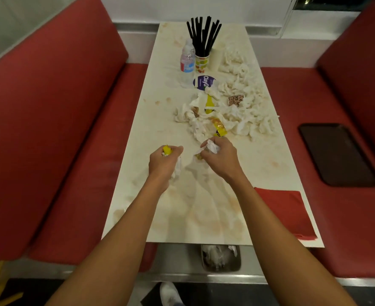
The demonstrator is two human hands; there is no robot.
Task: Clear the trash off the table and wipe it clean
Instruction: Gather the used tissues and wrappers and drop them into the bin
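My left hand (163, 161) fingers curl round a yellow wrapper (167, 149); right hand (218, 156) clenches crumpled tissue (211, 147). The napkin pile (232, 113) just beyond my fingertips looks light, soft: scoop by bunching underneath.

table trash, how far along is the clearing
Early. Some tissues already sit in the bin below the table. The left hand grips a yellow wrapper, the right hand a crumpled tissue. The tissue pile, bottle and stains remain; the red cloth lies untouched.
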